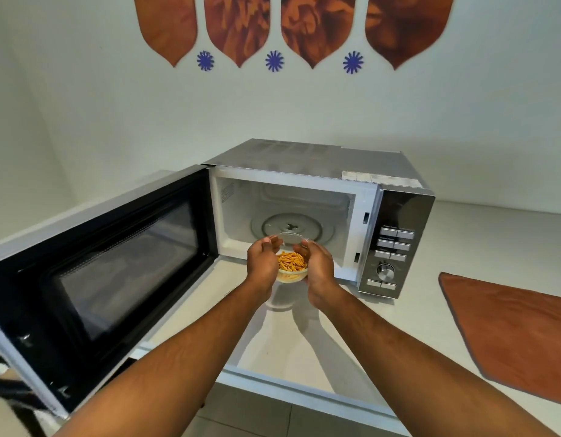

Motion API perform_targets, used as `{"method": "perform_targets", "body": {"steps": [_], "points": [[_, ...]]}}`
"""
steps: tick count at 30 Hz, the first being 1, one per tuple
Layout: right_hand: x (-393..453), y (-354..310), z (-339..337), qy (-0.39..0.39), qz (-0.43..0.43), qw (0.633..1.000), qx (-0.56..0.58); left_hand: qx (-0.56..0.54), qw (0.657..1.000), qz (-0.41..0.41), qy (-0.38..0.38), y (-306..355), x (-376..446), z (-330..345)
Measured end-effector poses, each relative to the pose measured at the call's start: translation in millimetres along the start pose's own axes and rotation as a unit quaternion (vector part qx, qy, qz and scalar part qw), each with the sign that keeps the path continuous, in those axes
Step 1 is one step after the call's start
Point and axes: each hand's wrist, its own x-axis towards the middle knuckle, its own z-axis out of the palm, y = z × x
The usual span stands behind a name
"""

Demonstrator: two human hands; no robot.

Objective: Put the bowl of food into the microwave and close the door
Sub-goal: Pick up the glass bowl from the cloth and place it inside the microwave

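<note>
A clear glass bowl (291, 262) of orange stick-shaped food hangs in the air just in front of the microwave's opening. My left hand (262, 263) grips its left side and my right hand (317, 269) grips its right side. The silver microwave (304, 159) stands on the white counter with its cavity lit and a glass turntable (291, 227) bare inside. Its dark-windowed door (115, 272) is swung wide open to the left, reaching past the counter's front edge.
A rust-coloured cloth (509, 329) lies flat on the counter (304, 351) to the right of the microwave. The control panel with buttons and a dial (385, 269) is on the microwave's right front. A wall stands close behind. Grey floor tiles show below the counter edge.
</note>
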Motion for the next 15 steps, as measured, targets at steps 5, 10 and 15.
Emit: {"method": "perform_targets", "body": {"steps": [5, 10, 15], "points": [[20, 6, 18, 0.019, -0.006, 1.0, -0.013, -0.02, 1.0, -0.008, -0.003, -1, 31, -1], [35, 9, 33, 0.043, -0.017, 0.999, -0.012, -0.031, 0.999, -0.01, -0.015, 0, 50, -3], [43, 6, 39, 0.061, -0.025, 0.998, 0.008, -0.015, 0.999, -0.028, -0.042, 2, 62, -4]]}}
